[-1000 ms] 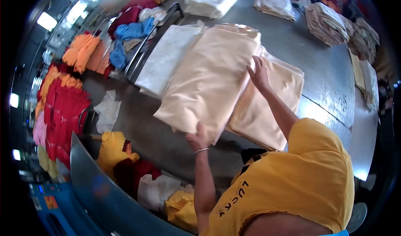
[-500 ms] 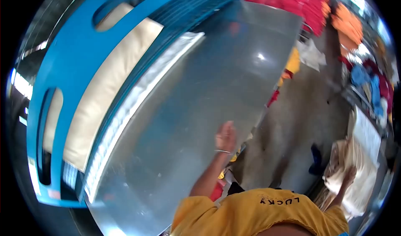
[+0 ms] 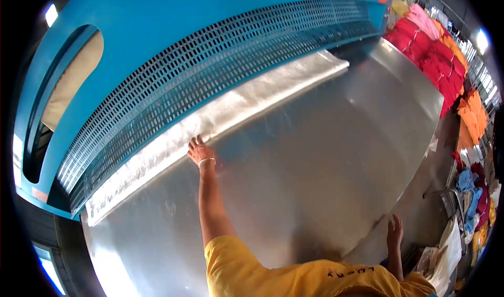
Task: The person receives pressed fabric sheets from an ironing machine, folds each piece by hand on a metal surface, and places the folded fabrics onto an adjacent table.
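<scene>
My left hand (image 3: pixel 201 151) reaches across a wide, shiny metal table (image 3: pixel 315 155). Its fingers are spread at the front edge of a bright silvery strip (image 3: pixel 231 107) that runs along the base of a big blue machine (image 3: pixel 173 13). Whether the fingertips press on the strip is not clear. Beyond the table's right edge, my right hand (image 3: pixel 395 233) is raised with its fingers apart and nothing in it. Close to the right wrist lies cream cloth (image 3: pixel 441 257), partly cut off by the sleeve.
A perforated metal guard (image 3: pixel 226 50) curves along the machine's front. Through its left slot shows a cream panel (image 3: pixel 73 81). Red bundles (image 3: pixel 430 55) and orange cloth (image 3: pixel 472 116) are stacked at the far right. Blue cloth (image 3: pixel 469 184) and other pieces lie nearer on that side.
The view has swung right. My left hand has moved forward to the silvery strip. My right hand has come off the pile of cream cloth. The cream sheet at the machine's front no longer shows there.
</scene>
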{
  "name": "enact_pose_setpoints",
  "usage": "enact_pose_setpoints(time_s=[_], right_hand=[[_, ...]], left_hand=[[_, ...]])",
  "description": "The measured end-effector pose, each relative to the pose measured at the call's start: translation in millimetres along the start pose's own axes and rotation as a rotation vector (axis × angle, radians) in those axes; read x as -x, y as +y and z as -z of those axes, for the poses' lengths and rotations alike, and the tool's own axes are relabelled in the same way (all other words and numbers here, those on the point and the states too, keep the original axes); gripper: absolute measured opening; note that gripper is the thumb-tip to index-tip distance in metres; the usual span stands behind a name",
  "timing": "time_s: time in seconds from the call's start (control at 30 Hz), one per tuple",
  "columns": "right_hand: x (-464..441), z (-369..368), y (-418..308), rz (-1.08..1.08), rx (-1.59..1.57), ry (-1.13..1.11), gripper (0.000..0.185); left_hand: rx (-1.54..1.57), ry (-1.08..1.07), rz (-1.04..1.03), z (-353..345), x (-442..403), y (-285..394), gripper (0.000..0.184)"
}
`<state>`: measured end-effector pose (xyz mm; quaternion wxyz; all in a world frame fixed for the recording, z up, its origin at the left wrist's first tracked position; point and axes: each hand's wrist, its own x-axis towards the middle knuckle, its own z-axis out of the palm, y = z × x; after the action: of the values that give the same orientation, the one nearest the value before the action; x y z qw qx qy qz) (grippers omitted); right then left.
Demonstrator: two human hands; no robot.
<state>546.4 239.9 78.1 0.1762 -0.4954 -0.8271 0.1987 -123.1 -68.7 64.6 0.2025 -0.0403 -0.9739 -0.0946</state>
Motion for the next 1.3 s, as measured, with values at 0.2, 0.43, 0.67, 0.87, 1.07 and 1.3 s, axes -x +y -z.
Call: enact_pose_setpoints(time_s=[0.2,0.43,0.67,0.87,1.07,1.3], right_hand=[[-36.0,-40.2,-77.1,0.102,-0.227,-0.057,0.028],[-89.4,-127.3,-222.0,-0.311,-1.116,-0.991,0.046],[-166.7,-152.3,-159.6,-0.441,-1.43,-0.646,0.047],[-273.7,-81.1,54.7,0.03,-1.5,-0.412,0.045],[-377.7,1.5,141.0,0.697,-0.938,0.413,0.045],[-209.2,-64.9,-135.8,1.119,-0.182,-0.167,0.034]], left_hand=[[0.106,-0.081,-0.169,-24.4,24.7,5.3,0.013],[0.728,-0.159,-0.579,123.8,294.0,0.3,0.004],[0.305,-0.18,0.122,193.9,376.1,-129.6,0.015],[0.423,-0.342,-0.388,222.7,400.2,-18.9,0.025],[0.643,-0.164,-0.363,144.7,434.3,169.3,0.023],[2.138,-0.465,-0.063,135.4,344.9,272.5,0.057]])
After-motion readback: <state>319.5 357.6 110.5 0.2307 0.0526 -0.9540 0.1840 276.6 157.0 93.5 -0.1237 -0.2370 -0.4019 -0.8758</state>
